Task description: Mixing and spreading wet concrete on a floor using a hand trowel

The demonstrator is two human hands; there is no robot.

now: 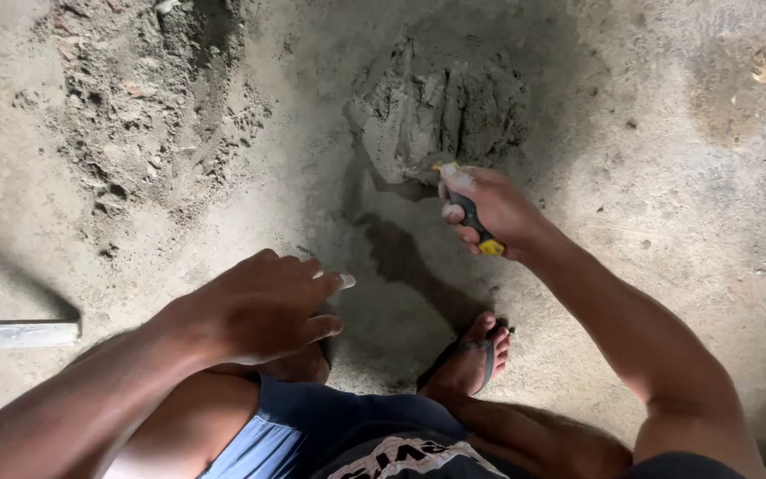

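My right hand (489, 208) grips the black and yellow handle of a trowel (476, 226). Its blade is pushed into a heap of wet grey mortar (436, 106) on the ground in front of me. My left hand (263, 306) rests on my left knee with the fingers spread and holds nothing. I am squatting, and my right foot in a dark sandal (472, 355) stands just below the mortar heap.
A pile of dry sand and rubble (144, 98) lies at the upper left. A pale flat bar (15, 334) pokes in from the left edge. The floor is bare concrete (667, 177), with debris at the right edge.
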